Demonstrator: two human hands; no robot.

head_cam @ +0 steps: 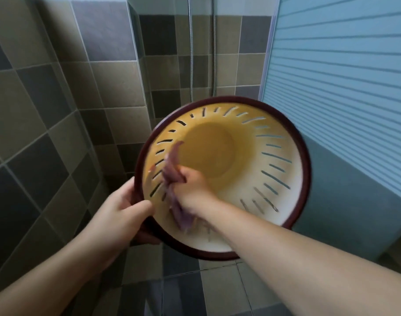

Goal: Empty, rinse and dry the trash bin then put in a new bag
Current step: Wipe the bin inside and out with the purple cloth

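Observation:
A round trash bin (283,179) with a dark red rim, cream slotted walls and a yellowish bottom is held in the air, tilted with its mouth toward me. My left hand (124,206) grips the rim at its lower left, thumb over the edge. My right hand (190,185) reaches inside the bin and grips a purple cloth (172,165) against the left inner wall. The cloth is blurred by motion and hangs partly below my hand.
Grey and brown wall tiles (58,110) fill the left and back. A shower hose (191,49) hangs on the far wall. A frosted striped glass panel (343,65) stands close on the right. Tiled floor (217,293) lies below.

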